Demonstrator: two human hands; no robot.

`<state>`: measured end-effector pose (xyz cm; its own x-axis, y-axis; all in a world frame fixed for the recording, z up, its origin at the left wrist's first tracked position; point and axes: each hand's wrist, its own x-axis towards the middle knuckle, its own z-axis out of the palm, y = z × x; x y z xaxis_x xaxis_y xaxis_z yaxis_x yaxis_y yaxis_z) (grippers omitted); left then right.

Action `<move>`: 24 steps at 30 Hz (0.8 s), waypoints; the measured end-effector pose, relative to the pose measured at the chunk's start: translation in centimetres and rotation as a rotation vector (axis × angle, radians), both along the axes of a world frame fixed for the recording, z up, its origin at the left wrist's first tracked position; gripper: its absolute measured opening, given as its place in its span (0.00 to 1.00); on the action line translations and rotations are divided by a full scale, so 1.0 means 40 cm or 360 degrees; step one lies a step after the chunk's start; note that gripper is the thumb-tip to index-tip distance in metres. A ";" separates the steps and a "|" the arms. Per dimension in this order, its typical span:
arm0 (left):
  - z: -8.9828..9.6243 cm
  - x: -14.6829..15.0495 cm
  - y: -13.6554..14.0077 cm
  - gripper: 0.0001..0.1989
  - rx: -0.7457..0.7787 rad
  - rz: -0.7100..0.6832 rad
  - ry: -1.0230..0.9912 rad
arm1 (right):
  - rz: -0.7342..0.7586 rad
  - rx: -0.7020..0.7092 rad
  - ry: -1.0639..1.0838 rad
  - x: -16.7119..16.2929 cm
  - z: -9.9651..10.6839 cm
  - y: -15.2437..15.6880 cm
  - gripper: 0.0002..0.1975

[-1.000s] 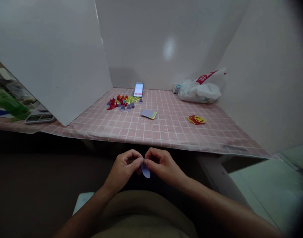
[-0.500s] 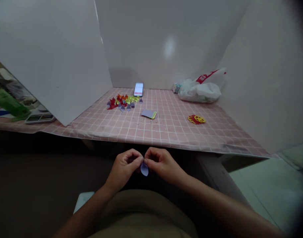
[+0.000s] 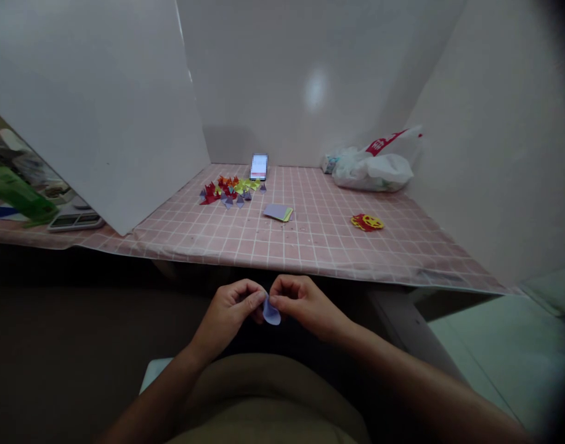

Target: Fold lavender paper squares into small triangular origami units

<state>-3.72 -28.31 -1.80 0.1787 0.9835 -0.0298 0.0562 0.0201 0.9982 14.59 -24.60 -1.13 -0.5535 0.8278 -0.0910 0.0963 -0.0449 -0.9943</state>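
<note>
Between both hands, above my lap and just in front of the table edge, is a small piece of purple paper [image 3: 272, 314], bent into a curved shape. My left hand [image 3: 233, 308] pinches its left side between thumb and forefinger. On the other side, my right hand [image 3: 305, 307] grips the paper's upper edge in the same way. The fingertips nearly meet, and they hide the top of the paper. On the table beyond lies a stack of paper squares [image 3: 277, 213], purple uppermost with green and yellow edges showing.
Several folded paper pieces [image 3: 229, 191] in red, orange, yellow and purple cluster at the back left. A lit phone [image 3: 259, 166] leans on the back wall. Red and yellow looped pieces [image 3: 367, 222] lie right, below a white plastic bag [image 3: 374, 169]. White panels [image 3: 101, 105] flank the table.
The purple paper has turned slightly between my fingers, and its lower part now looks wider and rounder. My fingertips have moved a little apart. Things on the table are unchanged.
</note>
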 end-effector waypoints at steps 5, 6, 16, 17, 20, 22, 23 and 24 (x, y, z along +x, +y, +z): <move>0.001 -0.002 -0.004 0.08 -0.0045 0.0011 -0.0015 | 0.0014 -0.0011 0.0014 0.001 -0.001 -0.001 0.06; 0.002 -0.001 -0.004 0.08 -0.0045 0.0019 0.0001 | 0.0011 0.0021 -0.0002 0.001 -0.002 -0.001 0.06; 0.008 0.004 -0.002 0.09 0.0050 0.0049 0.0132 | 0.0019 0.0216 -0.0083 -0.002 -0.005 -0.001 0.04; 0.009 0.005 -0.002 0.09 0.0050 0.0047 0.0126 | 0.0029 0.0191 -0.0065 -0.001 -0.005 -0.001 0.04; 0.010 0.005 -0.001 0.08 0.0004 0.0054 0.0071 | 0.0011 0.0183 -0.0042 0.000 -0.004 -0.002 0.04; 0.009 0.006 -0.002 0.07 -0.0066 0.0052 -0.0026 | -0.0034 0.0204 -0.0039 0.001 -0.003 -0.002 0.05; 0.009 0.006 -0.002 0.08 -0.0105 0.0049 -0.0079 | -0.0056 0.0212 -0.0037 0.001 -0.003 -0.002 0.05; 0.008 0.006 -0.002 0.08 -0.0142 0.0047 -0.0123 | -0.0072 0.0217 -0.0035 0.001 -0.003 -0.002 0.05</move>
<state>-3.48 -28.40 -1.46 0.1547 0.9824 -0.1047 -0.0230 0.1095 0.9937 14.61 -24.67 -1.27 -0.5143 0.8575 0.0125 0.1189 0.0858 -0.9892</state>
